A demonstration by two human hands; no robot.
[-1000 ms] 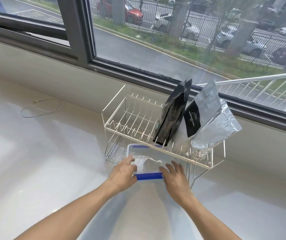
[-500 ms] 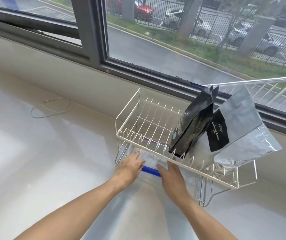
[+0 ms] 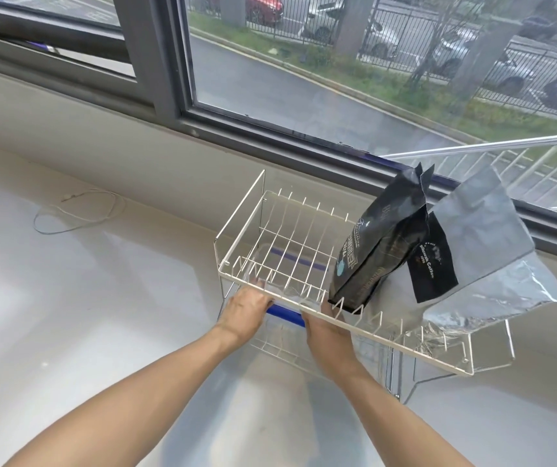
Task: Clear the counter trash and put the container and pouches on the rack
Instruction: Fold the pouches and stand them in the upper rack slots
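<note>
counter (image 3: pixel 68 332): big pale surface running the whole frame, glare on it, cut off on every side.
window (image 3: pixel 304 79): along the far edge, dark frame, street and parked cars outside.
rack (image 3: pixel 236 230): white wire, two tiers, sits toward the right; its right legs are kinda lost in the wires.
silver pouch (image 3: pixel 492 251): leaning on the top tier's right end, black label, its bottom corner hangs past the rack's right end.
black pouch (image 3: pixel 378 244): standing tilted just left of the silver one, touching it; print too small to read.
container (image 3: pixel 283 264): clear with blue edges, on the lower tier under the top wires, mostly hidden.
left hand (image 3: pixel 245 310): at its near-left edge, fingertips tucked under the wires, so can't tell the grip.
right hand (image 3: pixel 327 335): at the near edge beside the blue strip, blurred, fingers hidden, can't tell either.
cord (image 3: pixel 78 214): thin loop, far left.
</note>
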